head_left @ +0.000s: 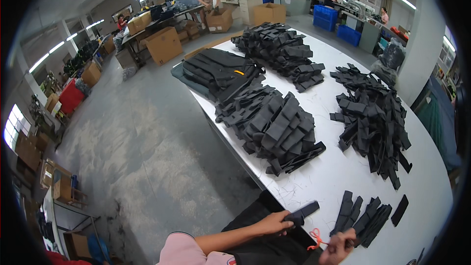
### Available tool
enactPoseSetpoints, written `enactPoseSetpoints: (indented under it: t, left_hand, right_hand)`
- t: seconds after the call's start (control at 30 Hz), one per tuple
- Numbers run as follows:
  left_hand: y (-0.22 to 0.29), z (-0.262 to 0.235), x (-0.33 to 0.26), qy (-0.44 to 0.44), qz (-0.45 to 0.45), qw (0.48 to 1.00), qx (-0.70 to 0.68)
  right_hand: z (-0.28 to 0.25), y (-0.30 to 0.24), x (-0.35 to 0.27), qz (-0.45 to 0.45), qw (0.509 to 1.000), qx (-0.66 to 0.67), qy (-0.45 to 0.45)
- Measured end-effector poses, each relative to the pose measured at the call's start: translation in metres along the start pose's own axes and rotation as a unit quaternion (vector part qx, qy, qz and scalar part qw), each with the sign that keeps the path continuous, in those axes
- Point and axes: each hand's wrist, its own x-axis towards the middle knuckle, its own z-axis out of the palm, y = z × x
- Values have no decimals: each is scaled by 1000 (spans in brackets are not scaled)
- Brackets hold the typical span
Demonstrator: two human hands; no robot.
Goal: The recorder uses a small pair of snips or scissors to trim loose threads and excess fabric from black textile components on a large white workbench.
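My left hand [274,224] grips one end of a short black fabric strap [303,211] at the near edge of the white table [338,172]. Under it, a larger black fabric piece [255,245] hangs over the table edge toward me. My right hand [339,248] is at the bottom edge, fingers curled on the near end of one of several black strips [364,220] lying side by side. A small orange-handled cutter [317,238] lies between my hands, close to the right one.
Big heaps of black fabric pieces [274,125] [373,118] [284,51] cover the table, with stacked black bags [221,71] at its far left. Cardboard boxes [163,44], blue crates [325,17] and other people working are far behind. Grey concrete floor [142,142] lies to the left.
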Motion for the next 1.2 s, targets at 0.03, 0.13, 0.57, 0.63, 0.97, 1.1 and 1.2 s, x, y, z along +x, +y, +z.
enactPoseSetpoints:
  t: [0.03,0.13,0.57,0.63,0.97,1.1,1.2]
  left_hand:
    - [0,-2,0,8,13,993,-113]
    - [16,-12,4,-4,28,941,-338]
    - [58,-16,6,82,36,917,-390]
    - [65,-26,5,121,73,916,-376]
    - [65,-26,11,74,11,898,-433]
    - [66,-27,9,77,21,902,-425]
    - [63,-31,9,99,12,905,-413]
  right_hand:
    - [-4,-15,1,-22,997,41,-54]
    - [-9,-13,-12,149,979,-113,-85]
    - [50,38,-1,127,896,-348,-244]
    - [54,27,-5,177,901,-320,-235]
    - [45,47,-22,105,894,-421,-116]
    - [40,40,-25,9,858,-499,-119]
    - [35,38,-20,-20,843,-514,-157]
